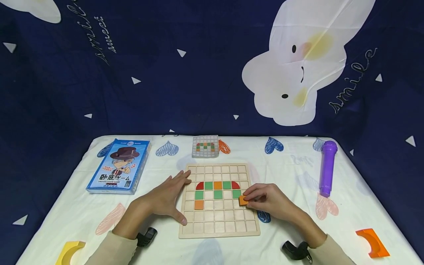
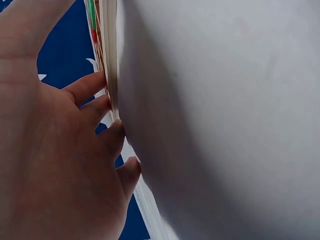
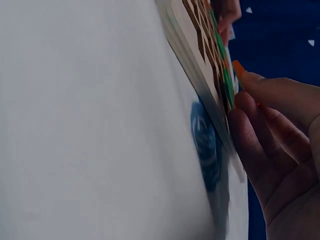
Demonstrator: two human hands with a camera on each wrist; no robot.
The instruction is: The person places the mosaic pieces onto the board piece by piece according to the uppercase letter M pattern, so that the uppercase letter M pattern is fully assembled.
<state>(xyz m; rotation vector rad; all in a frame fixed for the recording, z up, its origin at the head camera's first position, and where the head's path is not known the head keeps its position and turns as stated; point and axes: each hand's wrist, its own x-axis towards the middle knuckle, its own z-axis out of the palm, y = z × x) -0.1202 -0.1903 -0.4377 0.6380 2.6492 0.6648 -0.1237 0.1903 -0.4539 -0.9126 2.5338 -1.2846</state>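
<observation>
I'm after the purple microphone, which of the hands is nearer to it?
Right. The right hand lies at the board's right edge, toward the purple microphone; the left hand rests at its left edge.

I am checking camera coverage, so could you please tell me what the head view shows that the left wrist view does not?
Only the head view shows the right hand pinching an orange square tile, the blue game box, the purple toy microphone and the small pattern card. Only the left wrist view shows the left hand's fingertips against the board's edge. Both share the left hand and the wooden grid board.
</observation>
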